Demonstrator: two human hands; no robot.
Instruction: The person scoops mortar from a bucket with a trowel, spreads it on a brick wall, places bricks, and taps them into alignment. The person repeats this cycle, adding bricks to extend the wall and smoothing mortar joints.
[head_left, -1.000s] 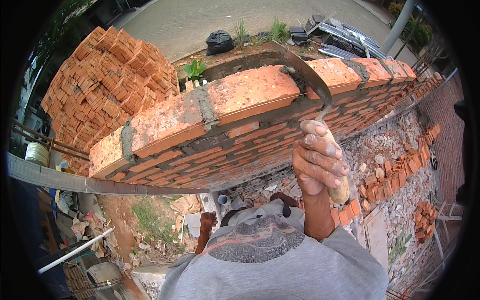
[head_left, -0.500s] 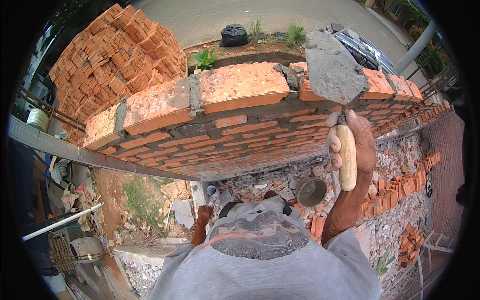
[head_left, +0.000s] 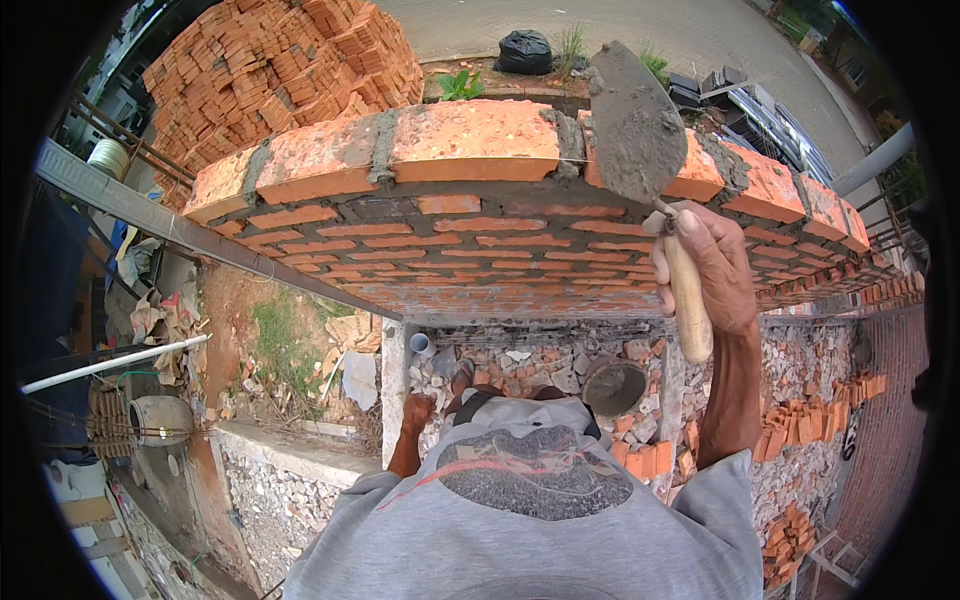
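My right hand [head_left: 706, 268] is closed around the wooden handle of a brick trowel [head_left: 640, 135]. The blade is smeared with grey mortar and hangs over the top course of a red brick wall [head_left: 475, 140], covering part of one brick. A mortar joint [head_left: 568, 145] shows just left of the blade. Wet mortar fills other joints of that course, and a thin string line runs along its near edge. Down by my side, away from the wall, my left hand [head_left: 418, 411] hangs with its fingers curled and nothing visible in it.
A large brick pile [head_left: 285, 85] stands beyond the wall at the left. A metal beam [head_left: 200, 240] meets the wall's left end. Below lie a round bucket [head_left: 614, 386], loose bricks [head_left: 800, 425] and rubble. A black bag [head_left: 525, 52] sits by the road.
The view has shifted, so the wall and brick pile sit differently. The trowel blade has moved left along the wall and tilts more to the left. My left hand still hangs low.
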